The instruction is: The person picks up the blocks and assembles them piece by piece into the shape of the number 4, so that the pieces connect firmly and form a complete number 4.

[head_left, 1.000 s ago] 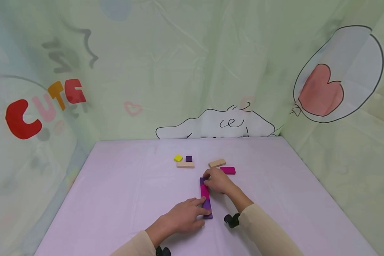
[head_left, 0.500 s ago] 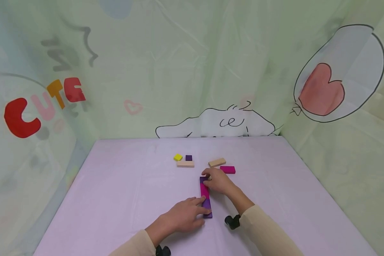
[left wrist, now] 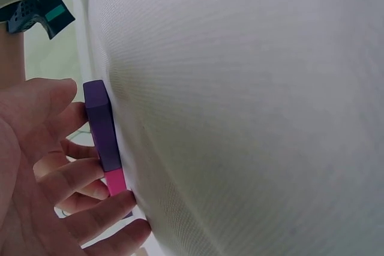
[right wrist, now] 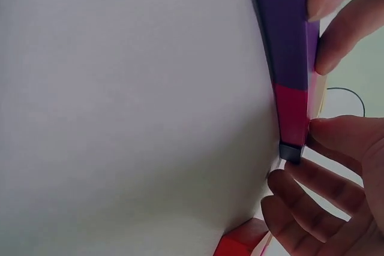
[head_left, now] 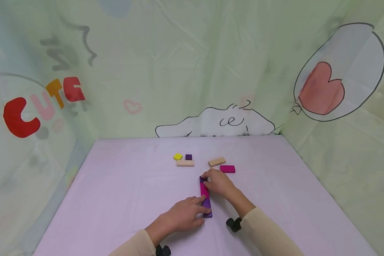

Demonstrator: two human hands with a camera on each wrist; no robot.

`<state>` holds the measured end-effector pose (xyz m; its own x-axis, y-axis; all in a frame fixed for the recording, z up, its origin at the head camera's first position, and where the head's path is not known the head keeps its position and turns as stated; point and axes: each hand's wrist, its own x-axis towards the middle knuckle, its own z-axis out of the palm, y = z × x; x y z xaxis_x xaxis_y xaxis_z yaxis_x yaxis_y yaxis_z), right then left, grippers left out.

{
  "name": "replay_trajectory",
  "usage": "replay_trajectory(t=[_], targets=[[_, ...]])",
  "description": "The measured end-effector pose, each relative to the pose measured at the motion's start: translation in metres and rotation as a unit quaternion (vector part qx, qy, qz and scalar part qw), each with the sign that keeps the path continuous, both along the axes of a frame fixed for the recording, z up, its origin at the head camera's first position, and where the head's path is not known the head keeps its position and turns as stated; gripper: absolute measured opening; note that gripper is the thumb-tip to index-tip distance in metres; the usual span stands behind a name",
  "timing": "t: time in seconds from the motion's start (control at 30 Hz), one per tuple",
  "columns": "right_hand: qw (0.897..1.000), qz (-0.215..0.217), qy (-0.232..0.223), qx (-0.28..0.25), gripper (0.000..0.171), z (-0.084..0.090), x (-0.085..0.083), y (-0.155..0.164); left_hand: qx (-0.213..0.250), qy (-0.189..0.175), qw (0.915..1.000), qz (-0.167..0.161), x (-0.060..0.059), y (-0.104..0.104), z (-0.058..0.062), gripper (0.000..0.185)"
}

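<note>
A straight row of blocks lies lengthwise on the table, with a purple block (head_left: 206,203) nearest, a magenta block (head_left: 204,189) in the middle and a small dark purple block (head_left: 202,179) at the far end. My left hand (head_left: 185,214) reaches in from the left, its fingers fairly straight and spread, two of them resting on the row at the purple and magenta blocks. From the right my right hand (head_left: 220,182) pinches the dark purple block, index finger at its far end and thumb near its joint with the magenta one. In the right wrist view this end block (right wrist: 291,152) shows between thumb and fingers.
Beyond the right hand lie a loose magenta block (head_left: 227,169) and a wooden block (head_left: 217,161). Further left are another wooden block (head_left: 185,163), a yellow piece (head_left: 177,156) and a dark purple cube (head_left: 188,157). Printed cloth walls surround the table (head_left: 131,185).
My right index finger has come down onto the far end of the row from slightly above it. My left hand and the loose blocks stay in place.
</note>
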<state>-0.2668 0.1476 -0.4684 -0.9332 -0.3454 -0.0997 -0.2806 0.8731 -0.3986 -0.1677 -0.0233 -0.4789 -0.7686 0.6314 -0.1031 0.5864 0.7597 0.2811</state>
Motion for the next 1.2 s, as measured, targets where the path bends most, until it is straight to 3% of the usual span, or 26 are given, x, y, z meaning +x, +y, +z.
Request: replay_trajectory(t=[0.37,0.9,1.2], targets=[[0.997,0.027,0.048,0.052,0.027,0.001,0.012,-0.001,-0.001,-0.005,1.0000,-0.004,0.000,-0.001,0.004,0.038],[0.993,0.060,0.089,0.039,0.018,-0.004,0.018,0.001,0.000,-0.004,1.0000,0.001,-0.001,0.000,0.000,0.037],[0.995,0.052,0.070,0.050,0.019,0.002,0.023,0.000,0.003,-0.015,0.9999,0.000,0.000,0.000,0.002,0.038]])
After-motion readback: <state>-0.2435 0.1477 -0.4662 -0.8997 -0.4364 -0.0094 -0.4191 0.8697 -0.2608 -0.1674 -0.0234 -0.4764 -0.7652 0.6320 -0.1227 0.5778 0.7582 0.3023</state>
